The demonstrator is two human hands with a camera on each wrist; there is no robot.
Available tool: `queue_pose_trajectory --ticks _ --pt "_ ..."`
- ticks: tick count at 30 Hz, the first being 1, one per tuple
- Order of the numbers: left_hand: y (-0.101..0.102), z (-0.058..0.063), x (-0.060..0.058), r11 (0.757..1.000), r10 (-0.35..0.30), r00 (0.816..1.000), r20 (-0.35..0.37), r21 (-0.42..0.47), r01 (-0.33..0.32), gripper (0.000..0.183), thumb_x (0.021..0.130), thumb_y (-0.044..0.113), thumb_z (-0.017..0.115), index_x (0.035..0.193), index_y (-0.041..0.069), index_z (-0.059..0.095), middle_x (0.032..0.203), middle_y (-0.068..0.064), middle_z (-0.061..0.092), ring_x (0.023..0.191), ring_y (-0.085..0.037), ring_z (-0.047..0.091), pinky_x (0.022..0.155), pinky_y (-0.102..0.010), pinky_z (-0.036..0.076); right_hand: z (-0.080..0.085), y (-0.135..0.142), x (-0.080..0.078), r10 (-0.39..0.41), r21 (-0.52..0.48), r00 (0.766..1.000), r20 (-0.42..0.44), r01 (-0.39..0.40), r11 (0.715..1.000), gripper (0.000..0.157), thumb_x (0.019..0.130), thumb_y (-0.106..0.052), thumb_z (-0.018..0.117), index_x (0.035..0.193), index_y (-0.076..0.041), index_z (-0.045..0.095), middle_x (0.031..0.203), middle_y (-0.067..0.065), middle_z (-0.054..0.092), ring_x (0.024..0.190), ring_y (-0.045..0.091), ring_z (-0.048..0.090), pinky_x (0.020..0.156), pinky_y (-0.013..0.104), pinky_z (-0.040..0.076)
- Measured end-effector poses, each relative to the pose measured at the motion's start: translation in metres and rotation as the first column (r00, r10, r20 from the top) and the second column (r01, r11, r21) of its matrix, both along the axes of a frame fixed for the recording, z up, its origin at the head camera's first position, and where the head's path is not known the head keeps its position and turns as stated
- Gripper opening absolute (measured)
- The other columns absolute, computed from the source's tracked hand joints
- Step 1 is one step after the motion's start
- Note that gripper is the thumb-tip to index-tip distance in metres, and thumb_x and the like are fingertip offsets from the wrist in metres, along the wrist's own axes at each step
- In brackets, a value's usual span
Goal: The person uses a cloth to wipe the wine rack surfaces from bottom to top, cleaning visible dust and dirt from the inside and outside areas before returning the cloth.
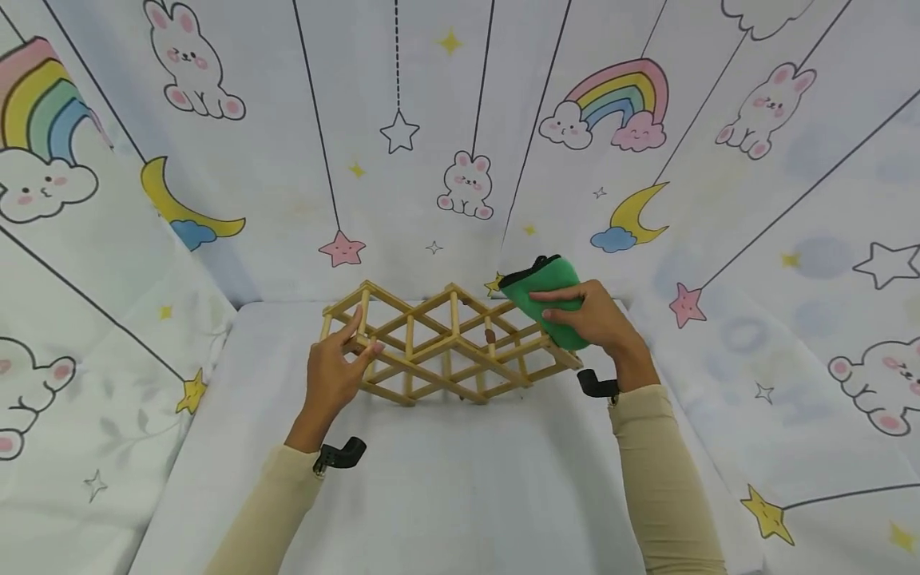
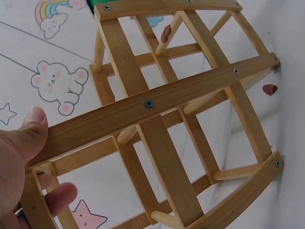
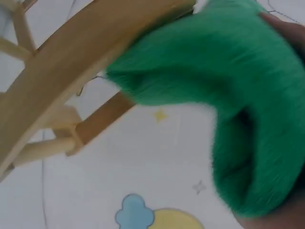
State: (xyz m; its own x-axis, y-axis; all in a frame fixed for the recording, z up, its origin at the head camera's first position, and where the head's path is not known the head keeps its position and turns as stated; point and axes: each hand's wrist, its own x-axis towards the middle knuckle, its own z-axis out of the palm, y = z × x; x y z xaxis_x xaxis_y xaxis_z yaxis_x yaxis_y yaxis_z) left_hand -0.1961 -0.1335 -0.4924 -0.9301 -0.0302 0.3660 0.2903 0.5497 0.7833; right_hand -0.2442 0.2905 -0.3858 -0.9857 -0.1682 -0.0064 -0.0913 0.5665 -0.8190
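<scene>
A wooden lattice rack point(image 1: 454, 311) of crossed slats and round dowels stands unfolded on the white table. My left hand point(image 1: 332, 371) grips its left end; in the left wrist view the thumb lies on a slat point(image 2: 190, 87) and fingers curl underneath. A green cloth point(image 1: 549, 287) with a black edge is bunched in my right hand point(image 1: 596, 319). The right wrist view has the cloth's folds point(image 3: 257, 62) against a slat at the rack's right end. One dowel carries a brown smudge point(image 2: 166, 33).
A small reddish-brown bit point(image 2: 270, 89) lies on the table beside the rack. White fabric printed with rabbits, stars and rainbows hangs behind the table point(image 1: 460, 479) and along both sides. Each wrist wears a black camera mount point(image 1: 343, 454).
</scene>
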Motion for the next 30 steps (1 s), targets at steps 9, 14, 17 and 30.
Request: queue_pose_trajectory --ticks 9,14,17,30 --pt "0.007 0.004 0.002 0.999 0.035 0.999 0.017 0.024 -0.036 0.078 0.094 0.027 0.083 0.161 0.015 0.045 0.122 -0.019 0.078 0.098 -0.035 0.079 0.079 -0.044 0.052 0.001 -0.058 -0.016 -0.213 -0.172 0.916 -0.339 0.162 0.972 0.040 0.100 -0.021 0.077 0.137 -0.036 0.072 0.153 0.013 0.060 0.138 0.034 0.060 0.107 0.050 0.056" --pt "0.014 0.000 0.003 0.999 0.031 0.999 0.035 0.017 -0.032 0.078 0.095 0.029 0.083 0.162 0.016 0.045 0.113 -0.018 0.080 0.088 -0.029 0.073 0.073 -0.036 0.045 -0.029 -0.077 -0.035 -0.289 0.129 0.791 -0.539 0.417 0.900 0.041 0.097 -0.009 0.077 0.133 -0.028 0.076 0.136 0.021 0.070 0.122 0.041 0.067 0.097 0.060 0.056" --pt "0.015 -0.002 0.004 0.999 0.033 0.999 0.035 0.017 -0.034 0.078 0.095 0.029 0.083 0.162 0.017 0.046 0.106 -0.018 0.080 0.082 -0.026 0.067 0.071 -0.035 0.042 -0.043 -0.085 -0.036 -0.207 0.344 0.830 -0.517 0.423 0.838 0.042 0.096 -0.004 0.074 0.133 -0.023 0.077 0.130 0.020 0.074 0.109 0.041 0.072 0.080 0.057 0.060" --pt "0.013 0.002 0.004 0.998 0.059 0.998 0.004 0.008 -0.059 0.076 0.093 0.030 0.084 0.160 0.017 0.049 0.092 -0.017 0.073 0.077 -0.027 0.059 0.069 -0.036 0.041 -0.044 -0.101 -0.035 -0.181 0.217 0.882 -0.435 0.297 0.930 0.038 0.096 -0.007 0.079 0.131 -0.021 0.078 0.135 0.022 0.072 0.113 0.039 0.074 0.088 0.052 0.063"
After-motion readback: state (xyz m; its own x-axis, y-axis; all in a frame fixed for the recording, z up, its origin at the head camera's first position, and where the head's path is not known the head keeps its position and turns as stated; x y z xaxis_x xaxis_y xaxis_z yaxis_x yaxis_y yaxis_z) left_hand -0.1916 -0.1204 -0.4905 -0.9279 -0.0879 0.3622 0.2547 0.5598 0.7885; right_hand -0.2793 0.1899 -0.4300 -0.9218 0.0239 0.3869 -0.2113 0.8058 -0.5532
